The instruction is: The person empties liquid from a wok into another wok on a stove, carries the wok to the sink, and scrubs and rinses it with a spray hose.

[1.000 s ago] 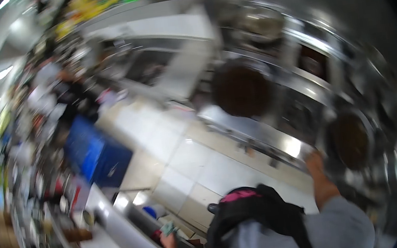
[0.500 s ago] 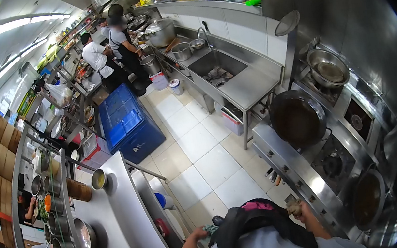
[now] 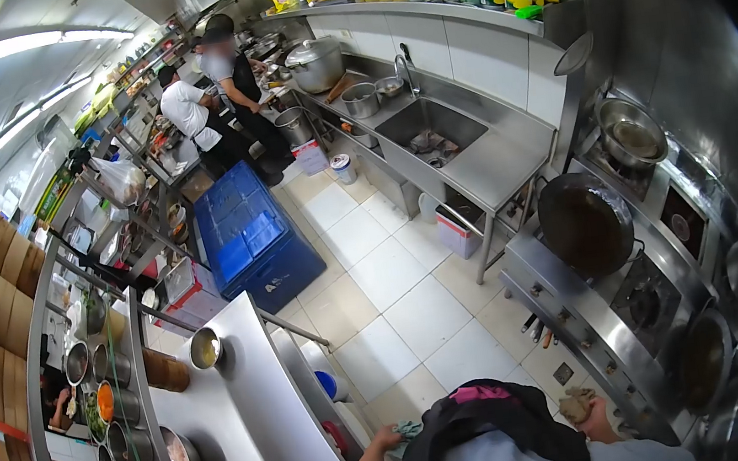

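While you hold a bunched brown cloth at lower right and a green cloth at bottom centre, best keep both gathered, so no loose end catches the range or the pale counter. Your right hand is closed around the brown one, much of it showing past your grip; your left hand grips the green one, fingertips unclear. Range, black wok on it: right of frame. Counter: lower left.
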The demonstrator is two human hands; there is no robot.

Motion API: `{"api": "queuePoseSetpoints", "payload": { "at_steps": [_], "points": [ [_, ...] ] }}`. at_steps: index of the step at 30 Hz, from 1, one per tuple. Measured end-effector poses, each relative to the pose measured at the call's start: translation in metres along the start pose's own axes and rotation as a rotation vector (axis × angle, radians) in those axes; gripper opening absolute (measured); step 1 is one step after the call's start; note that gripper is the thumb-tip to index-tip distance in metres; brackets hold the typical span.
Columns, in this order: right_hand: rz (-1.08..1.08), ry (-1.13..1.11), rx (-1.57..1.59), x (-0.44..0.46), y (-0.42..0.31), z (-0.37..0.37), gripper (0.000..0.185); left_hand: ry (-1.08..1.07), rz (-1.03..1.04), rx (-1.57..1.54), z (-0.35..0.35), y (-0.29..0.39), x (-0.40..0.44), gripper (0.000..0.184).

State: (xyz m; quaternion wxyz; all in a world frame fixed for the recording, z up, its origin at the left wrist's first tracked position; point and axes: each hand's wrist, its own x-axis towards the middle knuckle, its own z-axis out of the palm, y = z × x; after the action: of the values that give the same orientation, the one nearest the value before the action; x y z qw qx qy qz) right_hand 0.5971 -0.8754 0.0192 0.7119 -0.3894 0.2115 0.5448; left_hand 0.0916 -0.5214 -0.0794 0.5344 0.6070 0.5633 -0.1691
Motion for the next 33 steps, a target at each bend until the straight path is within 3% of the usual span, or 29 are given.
{"api": "queuePoseSetpoints", "payload": {
  "at_steps": [7,9,10,11,12,13,14,15,20,23,24,26,27,28,30,31,32,33],
  "points": [
    [-0.185,-0.039,0.167,0.019,-0.019,0.054,0.061,-0.107,0.016,0.017,-0.032,-0.019,0.022,0.062],
    [-0.266,-0.112,0.199,0.017,-0.040,0.075,0.057,0.042,0.085,-0.006,-0.030,-0.057,0.055,0.053],
    [-0.305,-0.139,0.187,0.016,-0.055,0.091,0.055,0.006,0.111,-0.068,-0.046,-0.014,0.018,0.042],
    [-0.355,-0.145,0.192,0.014,-0.070,0.098,0.050,0.004,0.109,-0.269,-0.043,-0.012,0.025,0.035],
    [-0.387,-0.123,0.184,0.026,-0.088,0.079,0.047,-0.019,-0.230,-0.121,-0.058,0.019,0.011,0.035],
    [-0.456,-0.064,0.159,0.040,-0.108,0.057,0.045,-0.027,-0.235,-0.061,-0.059,0.030,0.012,0.037],
    [-0.434,0.167,0.128,0.037,-0.130,0.068,0.048,-0.020,-0.179,-0.034,-0.056,0.037,0.015,0.038],
    [-0.441,0.097,0.082,0.054,-0.156,0.052,0.048,-0.016,-0.138,-0.008,-0.056,0.050,0.022,0.040],
    [-0.578,0.336,0.162,0.098,-0.257,0.047,0.047,-0.030,0.032,0.153,-0.040,0.104,0.070,0.048],
    [-0.673,0.167,0.139,0.107,-0.302,0.051,0.043,0.034,0.193,0.314,-0.021,0.131,0.111,0.054],
    [-0.699,0.110,0.117,0.107,-0.306,0.057,0.042,-0.087,0.204,0.196,-0.034,0.162,0.106,0.063],
    [-0.719,-0.020,0.029,0.108,-0.317,0.069,0.045,0.035,0.092,0.178,-0.027,0.192,0.123,0.063],
    [-0.683,-0.022,0.008,0.106,-0.314,0.074,0.048,-0.061,0.093,0.044,-0.032,0.214,0.127,0.064],
    [-0.528,0.229,0.038,0.118,-0.313,0.053,0.047,-0.089,0.190,-0.061,-0.028,0.200,0.162,0.064],
    [-0.249,0.399,-0.122,0.136,-0.304,0.021,0.046,0.078,0.075,-0.118,-0.040,0.272,0.118,0.062],
    [-0.060,0.255,-0.292,0.148,-0.292,0.001,0.045,0.119,0.096,-0.081,-0.048,0.305,0.098,0.062],
    [0.124,0.277,-0.486,0.136,-0.272,0.033,0.045,0.160,0.116,-0.042,-0.052,0.318,0.089,0.061],
    [0.284,0.196,-0.626,0.170,-0.256,-0.011,0.039,0.150,0.137,-0.062,-0.050,0.311,0.098,0.060]
  ]
}}
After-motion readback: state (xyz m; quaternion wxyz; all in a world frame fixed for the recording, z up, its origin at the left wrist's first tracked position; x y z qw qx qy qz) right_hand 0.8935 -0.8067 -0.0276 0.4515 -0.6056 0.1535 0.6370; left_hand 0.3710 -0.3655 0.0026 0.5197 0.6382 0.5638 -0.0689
